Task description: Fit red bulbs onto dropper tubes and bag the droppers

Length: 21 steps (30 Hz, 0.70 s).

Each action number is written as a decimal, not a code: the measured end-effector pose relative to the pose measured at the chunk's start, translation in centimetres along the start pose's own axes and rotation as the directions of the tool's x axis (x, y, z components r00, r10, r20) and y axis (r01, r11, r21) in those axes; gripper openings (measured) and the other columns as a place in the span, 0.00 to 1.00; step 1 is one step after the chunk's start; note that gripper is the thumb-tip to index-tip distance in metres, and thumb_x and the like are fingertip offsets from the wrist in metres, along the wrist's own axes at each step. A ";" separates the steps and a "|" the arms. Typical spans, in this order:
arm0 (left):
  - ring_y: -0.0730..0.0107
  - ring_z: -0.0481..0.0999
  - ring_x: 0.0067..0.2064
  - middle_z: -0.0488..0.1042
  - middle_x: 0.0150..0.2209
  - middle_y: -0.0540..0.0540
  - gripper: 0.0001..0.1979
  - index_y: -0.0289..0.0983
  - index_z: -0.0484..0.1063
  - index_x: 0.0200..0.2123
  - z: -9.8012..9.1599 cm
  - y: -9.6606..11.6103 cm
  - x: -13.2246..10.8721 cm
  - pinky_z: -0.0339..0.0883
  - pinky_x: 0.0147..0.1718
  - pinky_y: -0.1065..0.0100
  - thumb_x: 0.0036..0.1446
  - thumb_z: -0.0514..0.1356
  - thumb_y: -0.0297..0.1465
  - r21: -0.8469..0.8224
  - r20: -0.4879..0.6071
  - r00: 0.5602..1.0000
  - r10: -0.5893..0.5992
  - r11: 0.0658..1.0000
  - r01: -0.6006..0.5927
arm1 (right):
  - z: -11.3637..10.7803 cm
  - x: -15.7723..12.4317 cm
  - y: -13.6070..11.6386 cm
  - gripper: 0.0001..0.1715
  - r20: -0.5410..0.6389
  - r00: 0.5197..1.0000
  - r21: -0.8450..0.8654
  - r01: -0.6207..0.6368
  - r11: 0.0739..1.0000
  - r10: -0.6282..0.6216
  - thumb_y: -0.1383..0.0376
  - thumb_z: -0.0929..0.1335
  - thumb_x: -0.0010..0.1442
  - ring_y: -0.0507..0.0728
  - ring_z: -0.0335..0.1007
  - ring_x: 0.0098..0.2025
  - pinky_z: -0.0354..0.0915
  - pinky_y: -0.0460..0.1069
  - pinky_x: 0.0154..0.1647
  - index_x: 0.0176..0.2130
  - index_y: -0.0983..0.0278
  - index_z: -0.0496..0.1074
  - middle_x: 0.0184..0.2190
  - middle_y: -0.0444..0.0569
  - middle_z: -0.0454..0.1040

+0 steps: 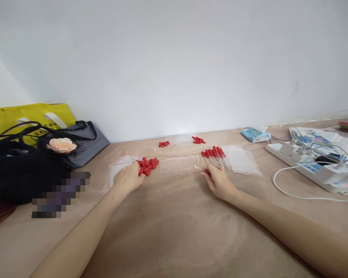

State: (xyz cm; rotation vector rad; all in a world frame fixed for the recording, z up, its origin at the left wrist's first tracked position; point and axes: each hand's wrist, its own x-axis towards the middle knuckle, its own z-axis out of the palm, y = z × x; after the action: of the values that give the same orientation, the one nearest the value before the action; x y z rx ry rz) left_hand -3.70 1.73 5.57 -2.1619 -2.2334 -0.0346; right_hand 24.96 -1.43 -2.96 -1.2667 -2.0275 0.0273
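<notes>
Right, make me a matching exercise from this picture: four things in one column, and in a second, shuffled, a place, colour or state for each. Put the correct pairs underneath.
Column 1
1. Left hand
2. Row of thin clear tubes
3. Power strip
4. Rose-shaped ornament

Column 2
A. Peach-coloured
B. Has white adapters plugged into it
C. Fingers at a pile of loose red bulbs
D. Lying side by side on the table, no bulbs on their ends

Pairs
1-C
2-D
3-B
4-A
</notes>
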 end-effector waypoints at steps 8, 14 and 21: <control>0.68 0.71 0.35 0.73 0.33 0.47 0.07 0.37 0.67 0.36 4.5 5.6 -4.2 0.63 0.35 0.68 0.53 0.53 0.29 -0.360 -0.287 0.770 0.570 0.680 -0.639 | 0.0 -0.7 -0.3 0.13 0.050 0.993 0.031 0.102 0.994 -0.103 0.66 0.57 0.61 0.54 0.66 0.35 0.52 0.51 0.39 0.44 0.65 0.65 0.31 0.50 0.71; 0.70 0.69 0.34 0.69 0.33 0.47 0.08 0.37 0.70 0.34 6.3 6.2 -4.3 0.63 0.34 0.68 0.55 0.52 0.29 -0.484 -0.289 0.796 0.532 0.636 -0.601 | 0.0 -0.8 -1.4 0.12 0.123 0.980 0.027 0.157 0.987 -0.160 0.68 0.58 0.60 0.53 0.64 0.34 0.49 0.51 0.40 0.39 0.64 0.69 0.30 0.48 0.71; 0.69 0.69 0.35 0.70 0.32 0.49 0.04 0.38 0.65 0.33 5.9 6.1 -4.4 0.62 0.36 0.67 0.55 0.51 0.28 -0.553 -0.302 0.807 0.508 0.596 -0.582 | -0.1 -0.6 -2.5 0.09 0.137 0.967 0.082 0.207 0.975 -0.216 0.69 0.60 0.58 0.51 0.65 0.35 0.46 0.52 0.43 0.37 0.63 0.68 0.31 0.45 0.72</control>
State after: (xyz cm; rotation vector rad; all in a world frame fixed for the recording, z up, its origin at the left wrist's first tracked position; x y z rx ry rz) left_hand 2.54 -2.21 -0.55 -2.9852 -1.4973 -0.9927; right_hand 23.24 -3.23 -2.34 -1.0266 -2.2582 0.0884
